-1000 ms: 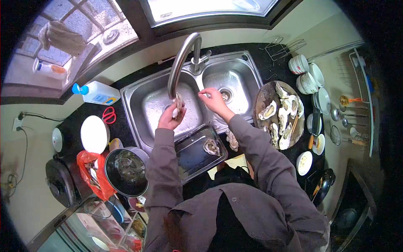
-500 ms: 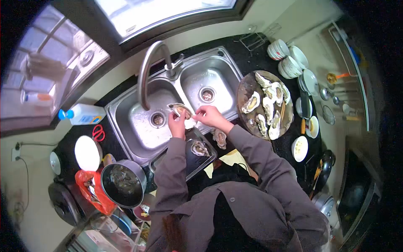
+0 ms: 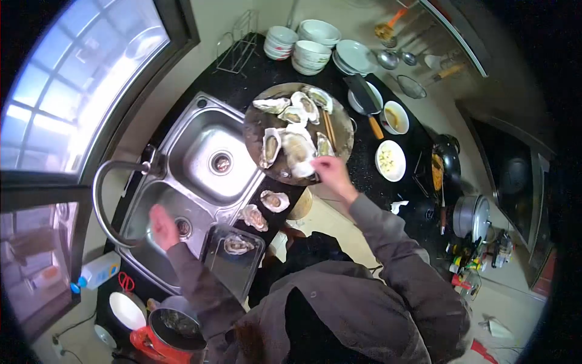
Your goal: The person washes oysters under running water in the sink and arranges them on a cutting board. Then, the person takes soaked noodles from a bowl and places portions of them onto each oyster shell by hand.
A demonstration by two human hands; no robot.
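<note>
My right hand point(image 3: 332, 175) is at the near edge of the round board point(image 3: 254, 130), its fingertips pinched on the lower edge of a large, motion-blurred oyster point(image 3: 297, 150). More opened oysters lie around it, including one at the left point(image 3: 270, 147), with chopsticks point(image 3: 328, 128) beside them. Over the left basin point(image 3: 150, 201), my left hand point(image 3: 163, 227) is blurred, with its fingers stretched out and nothing visible in it. Two oysters point(image 3: 274, 201) point(image 3: 253, 217) lie on the counter, and another point(image 3: 237, 244) rests in the dark tray point(image 3: 257, 267).
The curved faucet point(image 3: 100, 206) arches over the left basin. Bowls point(image 3: 312, 56) and a wire rack point(image 3: 236, 51) stand behind the board. A cleaver point(image 3: 365, 100) lies across a bowl at its right. A dark pot point(image 3: 176, 324) stands at the lower left.
The view has turned toward the board. My right hand has moved from the sink to the oyster on the board. My left hand has let go of its oyster, and a second counter oyster is now visible.
</note>
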